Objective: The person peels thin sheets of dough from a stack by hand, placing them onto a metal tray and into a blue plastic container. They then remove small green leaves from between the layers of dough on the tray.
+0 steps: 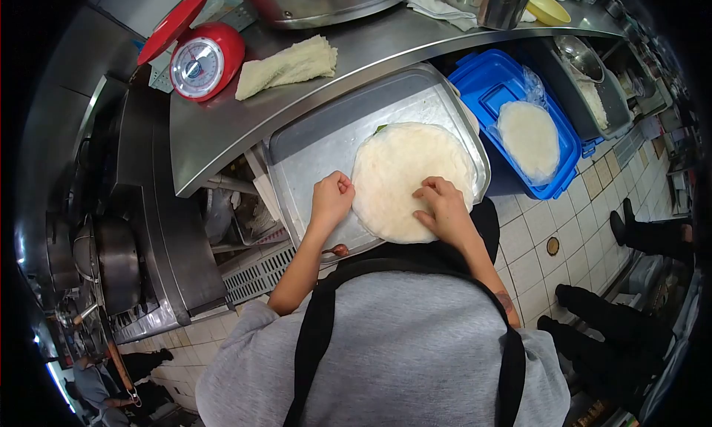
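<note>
A large round sheet of pale dough [404, 171] lies on the right part of a shallow metal tray [300, 141]. A bit of green shows at its upper left edge. My left hand [332, 198] is closed at the dough's left edge, its fingertips curled together; what they hold, if anything, is too small to make out. Over the lower right of the dough, my right hand [443, 208] has its thumb and fingers apart, with the fingertips at the surface and nothing gripped. A spoon with something reddish-brown [339, 250] rests by the tray's near edge.
Behind the tray, a steel counter [356, 60] bears a red scale [200, 63], a folded cloth [289, 65] and a large pot [326, 0]. On the right, a blue lid [486, 78] carries another dough round [529, 139]. Other people stand at far right and lower left.
</note>
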The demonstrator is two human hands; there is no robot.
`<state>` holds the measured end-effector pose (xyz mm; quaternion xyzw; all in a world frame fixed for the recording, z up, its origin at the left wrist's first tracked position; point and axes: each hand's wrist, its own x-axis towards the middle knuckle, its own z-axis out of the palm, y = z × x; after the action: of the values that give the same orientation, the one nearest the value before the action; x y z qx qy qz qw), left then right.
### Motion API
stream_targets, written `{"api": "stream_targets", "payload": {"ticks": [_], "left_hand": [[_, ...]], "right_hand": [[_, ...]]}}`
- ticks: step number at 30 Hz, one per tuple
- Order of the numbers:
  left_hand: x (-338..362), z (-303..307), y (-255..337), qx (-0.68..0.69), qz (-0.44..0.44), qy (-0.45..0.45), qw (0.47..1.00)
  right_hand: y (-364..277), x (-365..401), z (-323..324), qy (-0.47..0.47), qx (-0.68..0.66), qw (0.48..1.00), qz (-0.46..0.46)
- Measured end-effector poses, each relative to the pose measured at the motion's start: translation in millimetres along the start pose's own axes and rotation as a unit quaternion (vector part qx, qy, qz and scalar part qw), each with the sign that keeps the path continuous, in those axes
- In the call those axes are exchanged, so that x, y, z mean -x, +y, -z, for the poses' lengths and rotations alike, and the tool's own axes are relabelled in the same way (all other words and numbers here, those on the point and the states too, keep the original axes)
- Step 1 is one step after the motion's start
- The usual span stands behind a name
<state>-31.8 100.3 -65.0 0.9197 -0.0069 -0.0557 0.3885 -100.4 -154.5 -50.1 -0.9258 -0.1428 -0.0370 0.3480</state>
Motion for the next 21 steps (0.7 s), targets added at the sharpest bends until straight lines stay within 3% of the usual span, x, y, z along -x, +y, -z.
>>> {"api": "stream_targets", "payload": {"ticks": [3,4,6,8,12,15,18,21], "left_hand": [[4,6,9,0.119,-0.054,-0.017,0.991],[4,7,16,0.247,-0.035,-0.073,0.966],[10,9,35,0.483,0.012,-0.184,0.856],[11,7,48,0.543,0.039,-0.233,0.806],[5,-7,56,0.635,0.062,-0.250,0.728],[8,-7,66,0.670,0.130,-0.224,0.695],[-2,-6,70,0.630,0.150,-0.230,0.726],[-16,-14,65,0.526,0.105,-0.183,0.824]], "right_hand": [[-8,-4,3,0.016,-0.057,0.998,0.006],[-12,-7,4,0.030,-0.110,0.993,0.005],[-25,-13,4,0.056,-0.210,0.976,-0.013],[-39,-19,3,0.079,-0.301,0.949,-0.046],[-48,-26,3,0.131,-0.246,0.959,-0.049],[-50,-21,6,0.117,-0.171,0.978,-0.013],[-48,-11,-1,0.085,-0.194,0.977,-0.016],[-42,-5,-14,0.055,-0.201,0.978,-0.013]]}}
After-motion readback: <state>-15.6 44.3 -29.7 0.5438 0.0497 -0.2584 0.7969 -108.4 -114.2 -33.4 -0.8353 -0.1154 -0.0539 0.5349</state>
